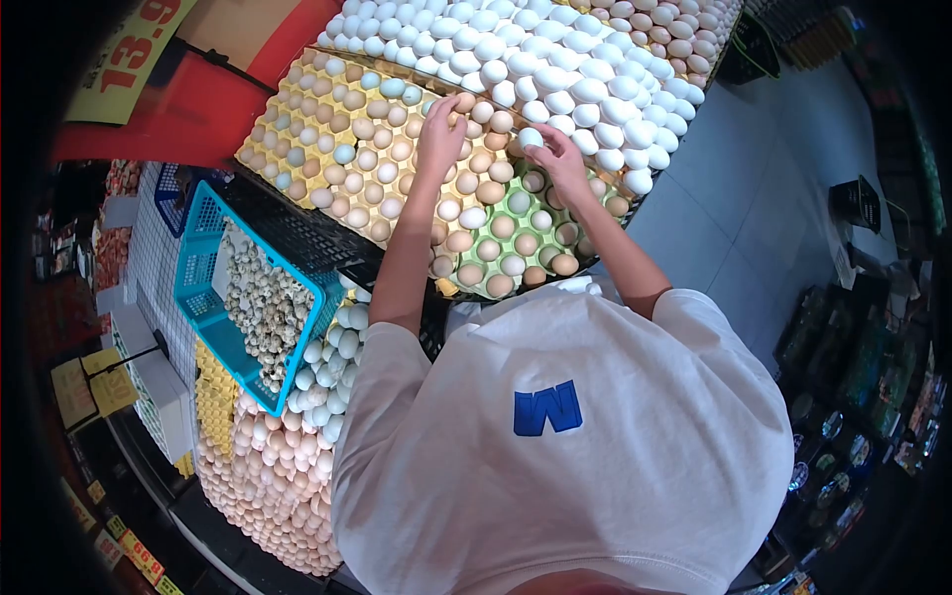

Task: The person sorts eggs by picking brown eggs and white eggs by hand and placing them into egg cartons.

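My left hand [441, 141] reaches over the tray of brown eggs, its thumb and fingers apart, with the fingertips beside a brown egg [464, 102]. My right hand [561, 164] grips a pale bluish egg [531, 137] between thumb and fingers, above the upper end of the green tray [512, 234]. Brown and cream eggs sit in the green tray and in the yellow trays [283, 107] to the left. Past both hands lies a large stack of white eggs [585, 87].
A turquoise basket [213, 332] of small speckled eggs stands at the left, beside piled bluish eggs [342, 342] and pinkish eggs [288, 476]. Red signage [198, 119] hangs at upper left. Grey floor [724, 188] and a black basket [855, 201] are at the right.
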Tool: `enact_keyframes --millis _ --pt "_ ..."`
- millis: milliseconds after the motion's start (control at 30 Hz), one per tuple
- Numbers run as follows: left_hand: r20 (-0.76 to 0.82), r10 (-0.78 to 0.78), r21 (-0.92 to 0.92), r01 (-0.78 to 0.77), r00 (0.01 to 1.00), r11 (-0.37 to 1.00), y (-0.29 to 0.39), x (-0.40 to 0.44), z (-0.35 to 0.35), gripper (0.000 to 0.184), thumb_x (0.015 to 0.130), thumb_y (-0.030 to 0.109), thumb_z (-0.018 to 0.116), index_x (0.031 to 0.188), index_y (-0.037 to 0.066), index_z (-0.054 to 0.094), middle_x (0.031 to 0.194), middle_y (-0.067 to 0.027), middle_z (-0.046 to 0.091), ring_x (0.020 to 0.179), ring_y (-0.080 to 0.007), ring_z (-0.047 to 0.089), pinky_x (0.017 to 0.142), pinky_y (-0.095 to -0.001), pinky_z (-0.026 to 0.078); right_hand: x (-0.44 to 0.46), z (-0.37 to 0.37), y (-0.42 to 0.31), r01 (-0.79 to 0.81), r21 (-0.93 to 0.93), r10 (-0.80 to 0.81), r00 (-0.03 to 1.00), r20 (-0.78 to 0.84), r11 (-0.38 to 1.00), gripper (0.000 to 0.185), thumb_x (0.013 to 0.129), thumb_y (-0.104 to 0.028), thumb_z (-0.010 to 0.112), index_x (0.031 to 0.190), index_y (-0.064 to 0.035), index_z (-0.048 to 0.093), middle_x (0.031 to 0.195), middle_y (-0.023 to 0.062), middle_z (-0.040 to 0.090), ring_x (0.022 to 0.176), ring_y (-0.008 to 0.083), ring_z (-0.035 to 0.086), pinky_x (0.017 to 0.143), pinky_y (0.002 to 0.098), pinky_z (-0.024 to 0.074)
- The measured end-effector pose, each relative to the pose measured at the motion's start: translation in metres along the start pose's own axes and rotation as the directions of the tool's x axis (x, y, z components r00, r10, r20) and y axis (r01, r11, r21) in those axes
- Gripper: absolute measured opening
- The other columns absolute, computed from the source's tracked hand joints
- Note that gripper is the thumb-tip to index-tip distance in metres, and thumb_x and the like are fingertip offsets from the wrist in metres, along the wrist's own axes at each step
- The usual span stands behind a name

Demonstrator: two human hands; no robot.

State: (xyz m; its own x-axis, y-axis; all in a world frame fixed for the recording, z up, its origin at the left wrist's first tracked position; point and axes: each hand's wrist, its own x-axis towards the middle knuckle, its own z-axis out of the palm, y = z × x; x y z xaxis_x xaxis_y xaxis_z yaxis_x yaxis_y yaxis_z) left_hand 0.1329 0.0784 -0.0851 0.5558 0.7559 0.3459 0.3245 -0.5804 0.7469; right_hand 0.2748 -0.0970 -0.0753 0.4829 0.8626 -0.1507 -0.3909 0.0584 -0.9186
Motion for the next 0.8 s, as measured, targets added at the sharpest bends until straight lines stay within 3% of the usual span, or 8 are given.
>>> enact_keyframes --millis 300,400,467,500,567,600,667,800 --pt "-0.026 0.042 -0.018 -0.043 0.999 0.999 -0.004 0.002 0.004 0.033 0.083 0.004 0.059 0.115 -0.001 0.057 0.119 -0.0156 0.056 0.108 -0.0274 0.057 0.093 -0.0339 0.047 0.008 -0.002 0.009 0.119 -0.216 -0.130 0.991 -0.038 0.969 0.037 0.082 -0.006 0.066 0.117 -0.0018 0.052 0.101 0.0055 0.060 0.084 0.0099 0.059 0.075 0.0218 0.0488" --pt "-0.031 0.056 -0.022 -0.057 0.998 0.998 -0.002 0.002 0.004 0.033 0.082 0.003 0.060 0.115 0.000 0.058 0.118 -0.0150 0.056 0.107 -0.0265 0.057 0.091 -0.0334 0.047 0.002 0.003 -0.008 -0.096 -0.091 0.089 0.993 -0.083 0.991 0.040 0.082 -0.010 0.066 0.118 -0.0031 0.052 0.098 0.0038 0.059 0.080 0.0105 0.058 0.072 0.0240 0.0488" --pt "-0.036 0.054 -0.023 -0.054 0.998 0.998 -0.001 0.003 0.005 0.033 0.082 0.003 0.060 0.114 0.000 0.058 0.117 -0.0147 0.056 0.106 -0.0261 0.057 0.090 -0.0331 0.048 0.001 -0.002 -0.010 0.217 -0.704 -0.223 0.971 0.085 0.676 0.042 0.079 -0.009 0.064 0.120 -0.0033 0.052 0.097 0.0074 0.057 0.080 0.0176 0.059 0.072 0.0302 0.0493" --pt "-0.045 0.049 -0.011 -0.049 0.998 0.999 -0.001 0.003 0.006 0.033 0.082 0.003 0.060 0.114 0.001 0.059 0.117 -0.0142 0.056 0.106 -0.0259 0.057 0.089 -0.0329 0.048 0.001 0.001 -0.013 0.217 -0.705 -0.222 0.971 0.086 0.675 0.042 0.079 -0.009 0.064 0.120 -0.0033 0.052 0.097 0.0074 0.057 0.080 0.0176 0.059 0.072 0.0302 0.0493" --pt "-0.053 0.045 -0.002 -0.045 0.998 0.999 -0.002 0.004 0.008 0.033 0.082 0.003 0.060 0.114 0.002 0.059 0.117 -0.0136 0.056 0.105 -0.0257 0.057 0.088 -0.0327 0.049 0.002 0.007 -0.020 0.438 -0.806 -0.433 0.864 0.256 0.398 0.038 0.074 -0.005 0.064 0.111 -0.0016 0.055 0.096 0.0126 0.055 0.084 0.0272 0.058 0.074 0.0380 0.0486" --pt "-0.057 0.041 -0.009 -0.041 0.998 0.999 -0.002 0.004 0.009 0.033 0.082 0.004 0.060 0.114 0.003 0.059 0.117 -0.0130 0.056 0.105 -0.0256 0.057 0.087 -0.0327 0.049 0.003 0.008 -0.021 0.437 -0.807 -0.434 0.864 0.255 0.396 0.038 0.074 -0.005 0.064 0.111 -0.0016 0.055 0.096 0.0126 0.055 0.084 0.0272 0.058 0.074 0.0380 0.0486" --pt "-0.063 0.037 -0.015 -0.038 0.997 0.999 -0.004 0.004 0.009 0.033 0.082 0.004 0.061 0.114 0.003 0.060 0.117 -0.0123 0.056 0.105 -0.0255 0.057 0.086 -0.0328 0.049 0.009 0.011 -0.024 0.452 -0.874 -0.435 0.833 0.343 0.177 0.038 0.077 -0.007 0.066 0.113 -0.0032 0.055 0.098 0.0167 0.055 0.088 0.0325 0.057 0.075 0.0403 0.0485" --pt "-0.079 0.027 -0.028 -0.029 0.996 0.999 -0.002 0.004 0.009 0.032 0.081 0.005 0.061 0.112 0.004 0.060 0.117 -0.0130 0.057 0.106 -0.0286 0.057 0.089 -0.0353 0.048 0.023 0.008 -0.015 0.519 -0.853 -0.406 0.794 0.454 0.061 0.033 0.077 -0.007 0.067 0.108 -0.0033 0.057 0.097 0.0173 0.055 0.087 0.0336 0.056 0.074 0.0427 0.0478"
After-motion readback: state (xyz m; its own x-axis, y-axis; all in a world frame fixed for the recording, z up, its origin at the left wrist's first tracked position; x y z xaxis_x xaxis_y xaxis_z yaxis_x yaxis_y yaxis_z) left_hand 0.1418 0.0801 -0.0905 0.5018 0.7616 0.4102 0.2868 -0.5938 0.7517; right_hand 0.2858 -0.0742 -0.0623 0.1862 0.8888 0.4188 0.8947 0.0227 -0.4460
